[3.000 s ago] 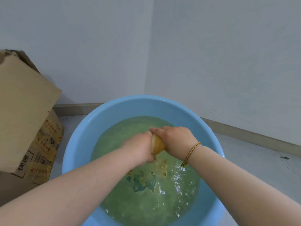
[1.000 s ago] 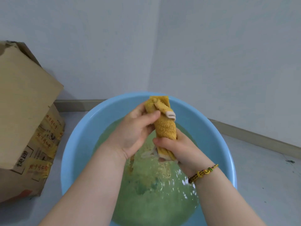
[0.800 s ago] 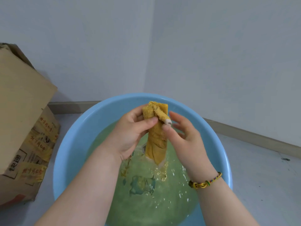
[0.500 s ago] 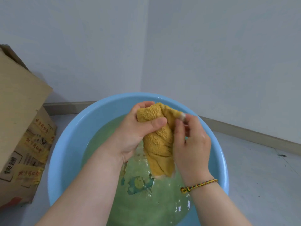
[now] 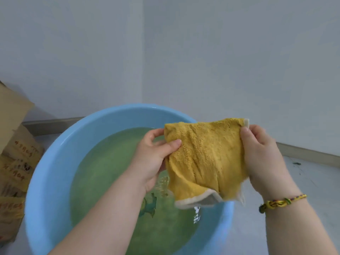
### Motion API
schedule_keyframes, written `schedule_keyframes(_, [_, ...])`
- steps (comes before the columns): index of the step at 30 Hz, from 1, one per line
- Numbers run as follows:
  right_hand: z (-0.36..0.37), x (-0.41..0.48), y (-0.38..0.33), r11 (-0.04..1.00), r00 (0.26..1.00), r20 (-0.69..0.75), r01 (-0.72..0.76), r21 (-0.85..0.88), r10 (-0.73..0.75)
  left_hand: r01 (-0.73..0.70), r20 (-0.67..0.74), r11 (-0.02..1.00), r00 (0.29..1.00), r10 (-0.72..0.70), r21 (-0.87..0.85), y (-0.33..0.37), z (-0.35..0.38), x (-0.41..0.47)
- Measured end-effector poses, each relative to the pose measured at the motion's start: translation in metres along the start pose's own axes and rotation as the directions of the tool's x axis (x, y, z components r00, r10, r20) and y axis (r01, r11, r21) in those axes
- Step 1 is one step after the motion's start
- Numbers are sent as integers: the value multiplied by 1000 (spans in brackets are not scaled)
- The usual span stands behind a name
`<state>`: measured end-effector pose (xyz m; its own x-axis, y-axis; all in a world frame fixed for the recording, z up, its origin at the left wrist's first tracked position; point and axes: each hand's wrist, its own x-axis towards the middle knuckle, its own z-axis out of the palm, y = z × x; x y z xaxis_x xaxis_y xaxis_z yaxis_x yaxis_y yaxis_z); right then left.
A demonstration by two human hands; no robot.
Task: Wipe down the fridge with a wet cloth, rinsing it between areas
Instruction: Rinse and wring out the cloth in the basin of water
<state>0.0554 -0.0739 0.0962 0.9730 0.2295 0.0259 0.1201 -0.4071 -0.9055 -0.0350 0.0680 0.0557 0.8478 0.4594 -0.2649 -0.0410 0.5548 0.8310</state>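
Observation:
A wet yellow cloth (image 5: pixel 204 159) with a pale edge is spread out between my two hands, above the right side of a round blue basin (image 5: pixel 55 162). My left hand (image 5: pixel 152 159) pinches its upper left corner. My right hand (image 5: pixel 261 157) grips its upper right corner; a braided bracelet sits on that wrist. The basin holds greenish water (image 5: pixel 106 177), with a printed picture showing through at the bottom. No fridge is in view.
A cardboard box (image 5: pixel 14 148) with printed tape stands at the left, close to the basin. White walls meet in a corner behind the basin, with a baseboard (image 5: pixel 309 155) along the grey floor (image 5: pixel 316 184) on the right.
The cloth went from squeezed in a ball over the water, to a twisted roll, to pulled open flat between both hands. My right hand moved to the right.

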Motion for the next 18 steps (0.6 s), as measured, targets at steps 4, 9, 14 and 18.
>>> schedule_keyframes(4, [-31,8,27,934,938,98,-342,100,333,55,-10,986,998,-54,158,-31,29,5])
schedule_keyframes(9, [-37,13,66,815,852,75,-519,260,518,124,-32,968,992,-120,219,-58,51,23])
schedule_keyframes(14, [-27,20,91,818,848,47,-522,240,528,200,6,941,978,-210,272,-74,44,23])
schedule_keyframes(18, [-22,21,95,868,870,121,-489,92,477,247,176,887,926,-335,391,-76,40,12])
